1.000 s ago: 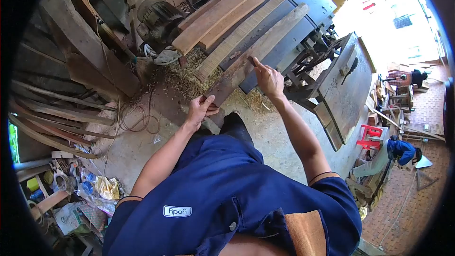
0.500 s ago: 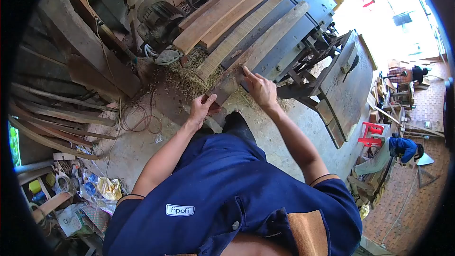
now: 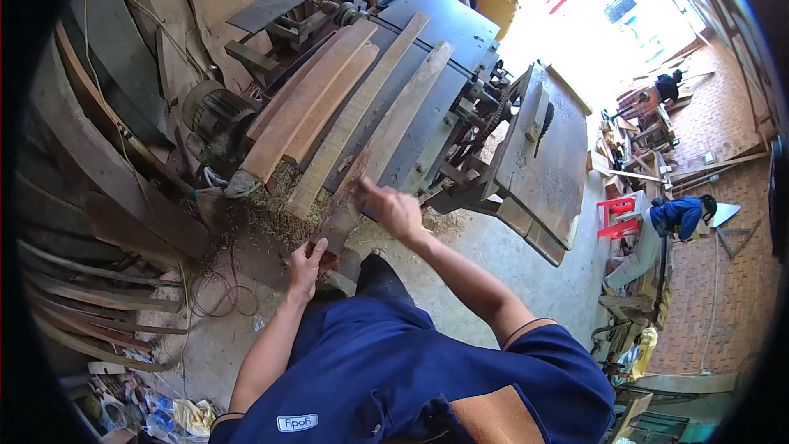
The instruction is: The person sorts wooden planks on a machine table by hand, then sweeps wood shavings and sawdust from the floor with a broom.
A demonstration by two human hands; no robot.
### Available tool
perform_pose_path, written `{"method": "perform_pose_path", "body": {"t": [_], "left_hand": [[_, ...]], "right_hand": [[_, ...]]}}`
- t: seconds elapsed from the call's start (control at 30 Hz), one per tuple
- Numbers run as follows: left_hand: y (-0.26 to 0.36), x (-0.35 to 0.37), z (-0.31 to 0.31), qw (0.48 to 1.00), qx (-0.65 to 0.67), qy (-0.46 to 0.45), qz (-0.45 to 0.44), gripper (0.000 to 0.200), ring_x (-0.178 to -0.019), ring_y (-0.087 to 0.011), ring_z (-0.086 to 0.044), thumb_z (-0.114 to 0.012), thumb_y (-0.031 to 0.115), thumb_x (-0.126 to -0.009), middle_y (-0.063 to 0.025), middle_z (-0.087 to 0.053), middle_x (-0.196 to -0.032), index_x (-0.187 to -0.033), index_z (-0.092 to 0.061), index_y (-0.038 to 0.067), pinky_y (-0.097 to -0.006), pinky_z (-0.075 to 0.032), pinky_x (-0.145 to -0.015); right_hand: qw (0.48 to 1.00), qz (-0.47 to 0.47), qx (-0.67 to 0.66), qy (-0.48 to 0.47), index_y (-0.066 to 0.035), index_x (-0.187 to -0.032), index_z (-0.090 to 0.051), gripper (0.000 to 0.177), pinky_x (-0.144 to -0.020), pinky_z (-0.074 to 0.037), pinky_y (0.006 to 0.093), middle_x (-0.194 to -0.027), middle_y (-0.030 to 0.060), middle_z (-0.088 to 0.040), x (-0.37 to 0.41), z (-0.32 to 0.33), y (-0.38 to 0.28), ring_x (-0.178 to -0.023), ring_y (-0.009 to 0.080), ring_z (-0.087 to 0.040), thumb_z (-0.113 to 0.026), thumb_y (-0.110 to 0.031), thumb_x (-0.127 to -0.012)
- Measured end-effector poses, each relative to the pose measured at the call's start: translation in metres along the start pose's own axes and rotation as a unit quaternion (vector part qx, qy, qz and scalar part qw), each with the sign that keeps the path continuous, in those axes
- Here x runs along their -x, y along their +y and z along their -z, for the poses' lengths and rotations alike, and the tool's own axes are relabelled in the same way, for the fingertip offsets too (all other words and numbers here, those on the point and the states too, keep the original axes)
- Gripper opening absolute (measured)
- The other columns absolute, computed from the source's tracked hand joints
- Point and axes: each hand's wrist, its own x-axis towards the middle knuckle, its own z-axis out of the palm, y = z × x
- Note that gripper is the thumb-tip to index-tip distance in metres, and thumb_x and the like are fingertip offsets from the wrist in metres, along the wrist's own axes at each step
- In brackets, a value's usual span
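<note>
A long, slightly curved wooden plank [image 3: 403,115] with a dark, rough near end slants across the grey machine bed [image 3: 440,18]. My left hand [image 3: 304,270] is closed around its near end, with the thumb on top. Farther up the plank is my right hand [image 3: 396,215], its fingers mostly curled and a fingertip at the plank's surface. Whether anything small is inside that hand is hidden. Beside this plank lie a paler plank with crosswise marks [image 3: 353,119] and several reddish-brown planks [image 3: 316,99].
An electric motor [image 3: 215,108] and wood shavings are left of the planks. A saw table [image 3: 538,173] stands to the right. Curved timber pieces [image 3: 107,300] fan out at left; a cable [image 3: 215,294] coils on the floor. Near a red stool [image 3: 616,218], a person in blue [image 3: 682,218] bends over.
My view has shifted, so the planks and machine appear farther left. My left hand keeps its hold on the plank. My right hand's pointing finger looks more bent than before.
</note>
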Motion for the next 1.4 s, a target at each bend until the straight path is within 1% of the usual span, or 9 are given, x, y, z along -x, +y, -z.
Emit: {"method": "perform_pose_path", "body": {"t": [0.13,0.23,0.6,0.67,0.83,0.93,1.0,1.23,1.4], "left_hand": [[0.002,0.002,-0.002,1.000,0.007,0.007,0.004,0.033,-0.072,-0.0173,-0.069,-0.069,0.032,-0.093,-0.0098,-0.069,-0.083,-0.095,-0.061,0.000,-0.0290,-0.059,-0.064],[0.000,0.002,0.002,1.000,-0.002,-0.001,0.013,0.032,-0.072,-0.0164,-0.070,-0.069,0.032,-0.093,-0.0086,-0.069,-0.083,-0.096,-0.062,0.001,-0.0283,-0.058,-0.063],[-0.001,0.005,0.001,1.000,0.012,-0.006,-0.001,0.030,-0.071,-0.0153,-0.069,-0.069,0.031,-0.093,-0.0057,-0.069,-0.084,-0.098,-0.063,0.002,-0.0286,-0.058,-0.065],[-0.002,0.008,0.003,1.000,-0.008,0.005,0.029,0.030,-0.074,-0.0152,-0.069,-0.069,0.031,-0.093,-0.0063,-0.069,-0.089,-0.100,-0.063,0.002,-0.0293,-0.059,-0.068],[-0.007,0.005,0.000,1.000,0.018,0.003,-0.008,0.032,-0.070,-0.0150,-0.071,-0.070,0.035,-0.092,-0.0043,-0.070,-0.086,-0.098,-0.064,0.004,-0.0233,-0.052,-0.053],[-0.009,0.006,0.000,1.000,0.015,0.015,-0.009,0.034,-0.066,-0.0138,-0.070,-0.072,0.038,-0.090,-0.0037,-0.070,-0.081,-0.095,-0.063,0.005,-0.0216,-0.047,-0.049],[-0.009,0.005,0.005,1.000,-0.008,0.013,0.013,0.035,-0.066,-0.0135,-0.070,-0.072,0.038,-0.090,-0.0049,-0.070,-0.081,-0.093,-0.062,0.005,-0.0231,-0.049,-0.051],[-0.008,0.009,0.006,1.000,-0.016,0.002,0.020,0.036,-0.071,-0.0143,-0.070,-0.072,0.037,-0.089,-0.0061,-0.070,-0.082,-0.097,-0.062,0.004,-0.0250,-0.051,-0.054],[-0.008,0.013,0.007,0.999,0.008,-0.044,-0.004,0.031,-0.081,-0.0134,-0.068,-0.074,0.026,-0.089,-0.0065,-0.070,-0.087,-0.105,-0.065,0.001,-0.0254,-0.054,-0.068]], "right_hand": [[0.992,0.110,-0.067,-0.012,-0.020,-0.135,-0.055,0.042,-0.049,-0.054,0.0418,-0.079,0.0099,-0.067,0.027,-0.007,-0.019,-0.060,0.0278,-0.067,-0.057,-0.021,-0.093],[1.000,0.022,-0.013,0.015,-0.022,-0.134,-0.056,0.042,-0.047,-0.053,0.0409,-0.079,0.0091,-0.067,0.004,0.001,-0.007,-0.062,0.0277,-0.068,-0.057,-0.023,-0.093],[0.997,0.071,-0.018,0.026,-0.021,-0.138,-0.050,0.045,-0.051,-0.053,0.0435,-0.078,0.0089,-0.065,0.003,0.009,0.007,-0.061,0.0316,-0.067,-0.055,-0.020,-0.093],[0.999,0.006,-0.015,0.030,-0.022,-0.138,-0.051,0.047,-0.051,-0.053,0.0433,-0.079,0.0097,-0.066,0.008,0.000,0.005,-0.063,0.0322,-0.067,-0.057,-0.022,-0.092],[0.993,0.098,-0.058,-0.028,-0.021,-0.134,-0.056,0.043,-0.052,-0.053,0.0425,-0.079,0.0095,-0.066,0.036,0.005,-0.030,-0.064,0.0306,-0.067,-0.056,-0.022,-0.092],[0.998,0.051,-0.033,-0.010,-0.019,-0.138,-0.051,0.046,-0.052,-0.053,0.0425,-0.082,0.0092,-0.067,0.018,0.014,-0.015,-0.065,0.0300,-0.069,-0.055,-0.021,-0.093],[1.000,0.007,-0.009,-0.023,-0.020,-0.139,-0.050,0.047,-0.051,-0.053,0.0425,-0.082,0.0085,-0.067,0.018,0.010,-0.013,-0.063,0.0300,-0.068,-0.056,-0.021,-0.092],[0.997,0.067,-0.029,-0.017,-0.023,-0.138,-0.051,0.046,-0.052,-0.054,0.0436,-0.080,0.0090,-0.065,0.018,0.015,-0.002,-0.062,0.0309,-0.067,-0.057,-0.023,-0.092],[0.999,0.015,-0.039,0.013,-0.021,-0.137,-0.053,0.045,-0.053,-0.053,0.0429,-0.082,0.0103,-0.067,0.020,0.002,-0.007,-0.065,0.0307,-0.068,-0.058,-0.025,-0.093]]}}
